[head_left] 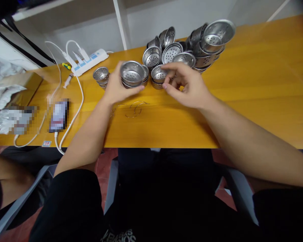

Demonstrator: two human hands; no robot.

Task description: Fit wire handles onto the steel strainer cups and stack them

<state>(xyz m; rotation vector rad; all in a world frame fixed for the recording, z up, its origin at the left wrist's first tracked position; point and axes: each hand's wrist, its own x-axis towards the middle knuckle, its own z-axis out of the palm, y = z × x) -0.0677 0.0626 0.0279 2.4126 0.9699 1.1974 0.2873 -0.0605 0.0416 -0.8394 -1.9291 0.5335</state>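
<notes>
Here, the fingers [118, 70] of the left hand [114, 85] are wrapped around a perforated metal cup [132, 73], its mouth tipped toward the camera and the thumb lying along its near side; another rim shows just below it. The right hand [189, 85] has its index finger [175, 66] and thumb [172, 91] apart, at the side of a smaller perforated cup [158, 74] that sits on top of another; whether they touch it, I cannot tell. One more cup [145, 76] stands partly hidden, just beside the held one, and a short stack of cups [101, 74] stands to the left of the left hand. Behind the hands, a cluster of cups [172, 53] crowds the back of the table [255, 84], some tipped on their sides, with a taller, leaning stack [214, 38] at its right end. Thin curved wires [135, 114] lie on the wood in front of the left hand. Farther left are a white power strip [91, 63] with plugs in it, a syringe [68, 80] and a phone [58, 116] joined to a white cable [80, 90]. Past these are a cardboard box [31, 87] and clear plastic bags [1, 95], and at the lower left edge another person's arm [11, 171] shows beside a grey chair armrest [22, 201]
</notes>
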